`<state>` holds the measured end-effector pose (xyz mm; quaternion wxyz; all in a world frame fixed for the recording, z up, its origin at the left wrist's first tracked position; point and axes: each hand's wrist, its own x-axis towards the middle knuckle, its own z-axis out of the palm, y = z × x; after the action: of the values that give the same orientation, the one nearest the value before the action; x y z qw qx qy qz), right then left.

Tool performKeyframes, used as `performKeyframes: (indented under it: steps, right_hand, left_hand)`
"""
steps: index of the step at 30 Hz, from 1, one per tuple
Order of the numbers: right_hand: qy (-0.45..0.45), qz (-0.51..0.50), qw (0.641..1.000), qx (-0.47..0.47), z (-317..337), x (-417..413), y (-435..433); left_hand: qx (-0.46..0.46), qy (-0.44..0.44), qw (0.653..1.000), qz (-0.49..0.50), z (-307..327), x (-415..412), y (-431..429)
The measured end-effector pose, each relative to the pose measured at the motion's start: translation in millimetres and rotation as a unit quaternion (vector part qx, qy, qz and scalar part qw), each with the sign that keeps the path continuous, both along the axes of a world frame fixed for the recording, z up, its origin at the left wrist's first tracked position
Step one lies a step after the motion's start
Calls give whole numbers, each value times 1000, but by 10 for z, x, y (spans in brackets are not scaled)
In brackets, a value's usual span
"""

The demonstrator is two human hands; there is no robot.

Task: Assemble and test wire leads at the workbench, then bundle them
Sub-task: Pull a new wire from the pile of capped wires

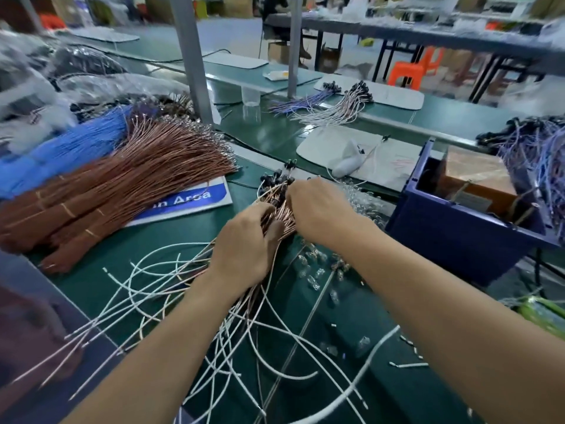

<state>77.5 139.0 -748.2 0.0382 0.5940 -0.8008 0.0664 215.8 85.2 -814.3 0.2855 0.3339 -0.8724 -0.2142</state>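
At a green workbench (171, 240), a worker's left hand (244, 249) grips a sheaf of leads (279, 209) while the right hand (318, 209), apparently pinching their black ends (279, 179), evens them for bundling.

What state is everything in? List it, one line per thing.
Left hand: grips the leads.
Right hand: fingers curled on the leads' black-tipped end.
Leads: bunched, tails splayed loose.
Brown wires: banded in bundles, lying flat.
Bin: open, holds a box.
Cup: upright.

Bundles (122, 185) left; box (477, 175) seemingly in bin (452, 240)
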Motion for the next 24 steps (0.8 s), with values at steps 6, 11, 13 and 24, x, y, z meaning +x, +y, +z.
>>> performKeyframes:
  steps: [6,11,13,24]
  right_hand:
    - [-65,8,998,-15,297,-21,254]
    - [-171,-12,976,-137,569,-100,619]
    - [-180,-40,961,-205,676,-146,795]
    - [-145,-201,922,-297,766,-437,2117]
  left_hand:
    - [-74,52,996,-13,55,42,56]
    - [92,124,987,-35,299,61,158]
    - [163,148,972,-80,423,38,195]
    - [337,177,910,-165,966,-142,448]
